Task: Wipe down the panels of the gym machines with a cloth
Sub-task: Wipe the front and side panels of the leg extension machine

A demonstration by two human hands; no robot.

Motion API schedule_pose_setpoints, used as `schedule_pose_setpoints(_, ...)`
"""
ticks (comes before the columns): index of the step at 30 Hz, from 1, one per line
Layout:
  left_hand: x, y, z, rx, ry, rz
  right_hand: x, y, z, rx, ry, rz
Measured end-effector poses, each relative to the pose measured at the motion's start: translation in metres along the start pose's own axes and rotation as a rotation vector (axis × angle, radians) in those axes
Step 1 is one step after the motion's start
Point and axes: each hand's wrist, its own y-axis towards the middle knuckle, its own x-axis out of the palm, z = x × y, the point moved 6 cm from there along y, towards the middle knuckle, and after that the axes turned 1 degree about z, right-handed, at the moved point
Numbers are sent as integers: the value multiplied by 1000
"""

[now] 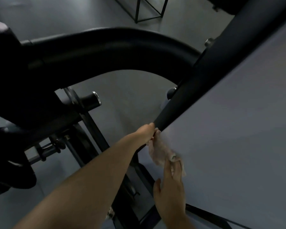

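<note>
A large pale grey panel of a gym machine fills the right side, edged by a dark frame bar. A light pinkish cloth lies against the panel's left edge. My right hand presses flat on the cloth's lower end, fingers spread over it. My left hand reaches far forward and pinches the cloth's upper end where the panel meets the frame bar. Motion blur softens the cloth and fingertips.
A thick curved black tube arches across the upper left. Below it are a pivot with a chrome-capped peg, cables and dark frame members. A black wire-frame stand is on the grey floor at the top.
</note>
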Motion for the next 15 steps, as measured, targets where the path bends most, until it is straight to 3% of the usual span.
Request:
schedule_pose_setpoints(2, 4, -4, 4, 28, 11, 5, 4, 4, 1, 1, -48, -38)
schedule_pose_setpoints(5, 12, -7, -2, 20, -22, 186, 5, 8, 5, 26, -77, -33)
schedule_pose_setpoints(8, 35, -20, -29, -71, -376, 276, -1, 5, 1, -124, -109, 29)
schedule_pose_setpoints(10, 52, -22, -40, -45, -782, 286, -6, 4, 6, -235, -60, 159)
schedule_pose_setpoints(12, 63, -20, -44, -15, -1092, 252, -4, 9, 15, -250, -56, 179)
schedule_pose_setpoints(15, 71, -11, -56, 92, -1225, 275, -13, 16, 22, -296, 52, 304)
